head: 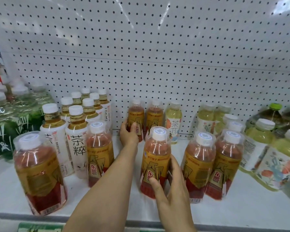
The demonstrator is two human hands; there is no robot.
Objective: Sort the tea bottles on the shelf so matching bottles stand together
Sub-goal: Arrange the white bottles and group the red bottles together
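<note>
While the person's arms are reaching over the white shelf [224,213], the left hand [129,133] is curling round a red-and-gold labelled tea bottle with a white cap [135,117] standing at the back by the white pegboard wall [157,56]; the thumb is lying across the label and the fingers are hidden behind the bottle. Just to its right a matching red-and-gold bottle [155,117] is standing, its lower part hidden by the nearer bottle. The right hand [170,186] is gripping another red-and-gold tea bottle [156,158] near the front, thumb on the label, fingers wrapping round its right side and partly out of sight.

Two more red-and-gold bottles [213,163] are standing together just right of that one, and two others [100,149] [38,171] are standing apart on the left, the nearest blurred. Between these, a cluster of white-labelled amber tea bottles [77,124] is running back toward the wall. A pale yellow-green tea bottle [173,121] is standing beside the rear pair, and more pale green bottles with flowered labels [261,153] are crowding the right, smeared by blur and cut off at the edge. Green-labelled clear bottles [7,118] on the far left are too blurred to read.
</note>
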